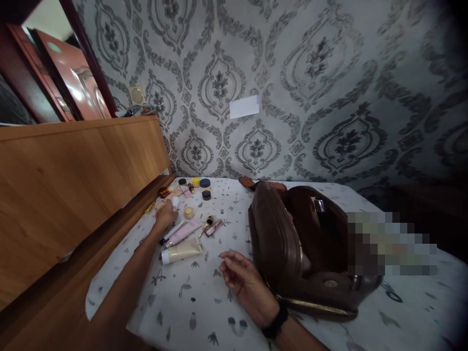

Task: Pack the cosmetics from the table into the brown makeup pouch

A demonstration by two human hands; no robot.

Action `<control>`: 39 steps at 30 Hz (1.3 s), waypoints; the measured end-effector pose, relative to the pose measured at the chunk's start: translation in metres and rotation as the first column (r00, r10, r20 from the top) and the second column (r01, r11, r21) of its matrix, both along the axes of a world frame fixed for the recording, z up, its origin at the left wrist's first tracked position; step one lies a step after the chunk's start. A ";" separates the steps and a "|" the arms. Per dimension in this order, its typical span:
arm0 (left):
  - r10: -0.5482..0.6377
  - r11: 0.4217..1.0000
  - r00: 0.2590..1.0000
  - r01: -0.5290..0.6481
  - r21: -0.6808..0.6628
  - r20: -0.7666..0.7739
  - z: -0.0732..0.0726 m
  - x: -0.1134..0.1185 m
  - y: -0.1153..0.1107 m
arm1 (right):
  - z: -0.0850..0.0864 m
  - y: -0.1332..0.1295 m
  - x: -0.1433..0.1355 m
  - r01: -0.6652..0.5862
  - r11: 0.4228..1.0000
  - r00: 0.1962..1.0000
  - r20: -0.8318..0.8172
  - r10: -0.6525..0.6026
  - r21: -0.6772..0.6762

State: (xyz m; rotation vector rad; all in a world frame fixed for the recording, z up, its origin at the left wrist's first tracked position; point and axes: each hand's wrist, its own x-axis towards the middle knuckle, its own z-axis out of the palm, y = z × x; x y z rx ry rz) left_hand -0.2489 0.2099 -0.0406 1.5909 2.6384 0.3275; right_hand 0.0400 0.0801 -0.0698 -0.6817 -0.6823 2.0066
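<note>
My left hand point(165, 215) reaches among small cosmetics at the bed's left side, its fingers closed near a white-capped item point(175, 202); what they grip is too small to make out. My right hand point(244, 280) hovers palm inward over the patterned sheet, fingers loosely curled, with nothing seen in it. Between the hands lie a cream tube point(184, 251), a pink tube point(185, 231), a small pink item point(214, 227) and a round yellow jar point(188, 212). To the right stands a brown leather bag point(272, 234) with its zip open.
Farther back are a blue-lidded jar point(204, 184), a yellow-lidded jar point(196, 182) and a black-lidded jar point(206, 195). A wooden headboard point(84, 161) borders the left. Patterned wallpaper point(219, 87) rises behind. Something blurred lies right of the bag.
</note>
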 end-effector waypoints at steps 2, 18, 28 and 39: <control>0.016 0.999 1.000 -0.017 0.046 0.015 0.003 -0.002 0.000 | -0.001 0.000 0.000 0.000 1.000 1.000 -0.007 0.000 0.000; -0.341 0.785 0.928 0.192 0.589 0.150 0.021 -0.002 -0.038 | -0.001 0.000 0.000 -0.004 1.000 1.000 -0.020 0.004 0.007; -0.773 0.635 0.408 0.486 0.600 0.487 0.029 0.081 -0.071 | -0.005 -0.002 -0.004 -0.009 1.000 0.998 -0.059 0.011 0.028; -0.776 0.627 0.244 0.404 0.666 0.581 0.013 0.105 -0.079 | -0.013 0.004 -0.004 0.045 0.998 0.986 -0.157 -0.050 -0.039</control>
